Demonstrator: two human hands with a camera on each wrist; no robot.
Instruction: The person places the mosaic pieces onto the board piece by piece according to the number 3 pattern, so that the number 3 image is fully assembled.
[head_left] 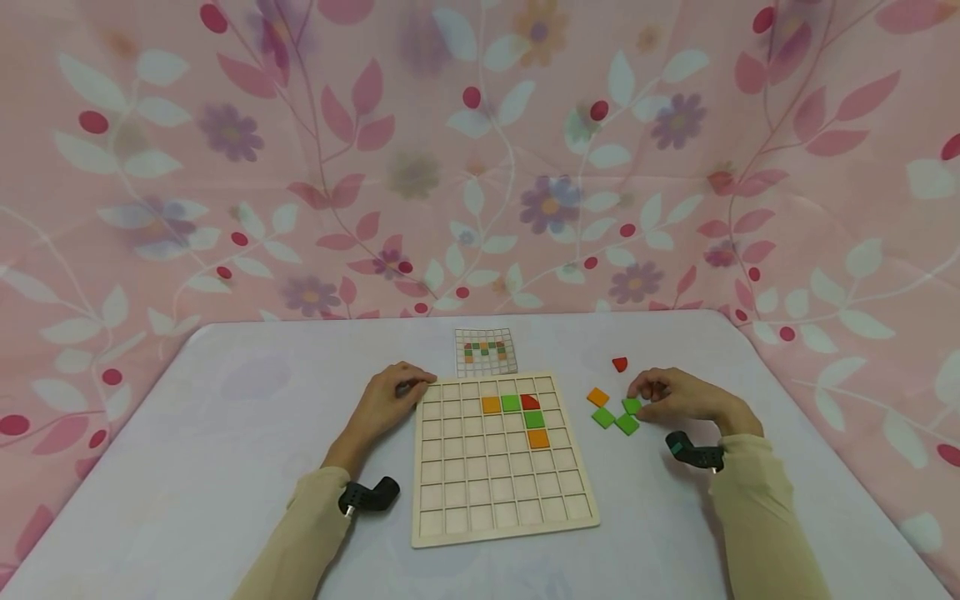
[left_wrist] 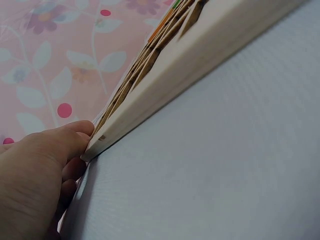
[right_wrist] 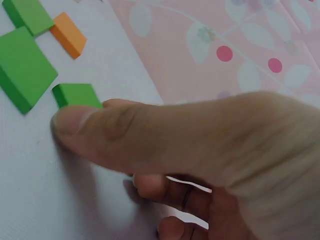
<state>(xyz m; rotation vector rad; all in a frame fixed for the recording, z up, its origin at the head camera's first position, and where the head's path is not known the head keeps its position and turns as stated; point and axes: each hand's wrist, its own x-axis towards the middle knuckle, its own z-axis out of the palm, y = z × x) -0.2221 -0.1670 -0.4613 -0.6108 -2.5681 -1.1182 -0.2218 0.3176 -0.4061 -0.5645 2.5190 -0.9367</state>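
Right grip (head_left: pixel 678 400) pinching a green tile (head_left: pixel 632 406), left grip (head_left: pixel 390 400) on the board (head_left: pixel 480 492)
Just beside the right grip's fingertips lie two more green tiles (head_left: pixel 603 417) and an orange tile (head_left: pixel 597 397), probably kept there for easy reach; the left grip pinches the board's far corner, seemingly to stop it sliding (the pattern card (head_left: pixel 486 352) sits between both grips, presumably to stay in sight).

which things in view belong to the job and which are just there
Likely job:
grid board
five pieces set in it
pattern card
three unplaced green tiles
unplaced orange tile
unplaced red piece

Likely just there:
white table cover
floral backdrop
two wrist cameras
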